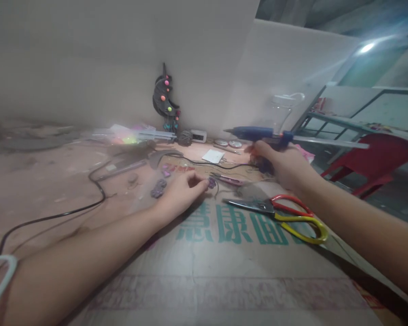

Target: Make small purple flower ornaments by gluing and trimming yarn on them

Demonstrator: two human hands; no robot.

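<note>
My right hand (285,165) is wrapped round a blue glue gun (253,132), its nozzle pointing left and a long clear glue stick (329,142) out of its back. Over the cardboard, my left hand (183,188) pinches a small purple crocheted piece (211,183) between thumb and finger. Beside that wrist lies a grey-purple crocheted piece (158,188), with a small pink-purple bit (166,171) behind it. Scissors (255,206) with one red and one yellow handle lie below my right hand. A thin pink-handled tool (227,179) rests between the hands.
Printed cardboard (190,271) covers the table front. A black cord (71,211) runs across the left. At the wall stand a dark crescent ornament (163,97) with coloured balls, a yarn ball (185,137) and a small white clock (199,136). A red chair (381,156) stands right.
</note>
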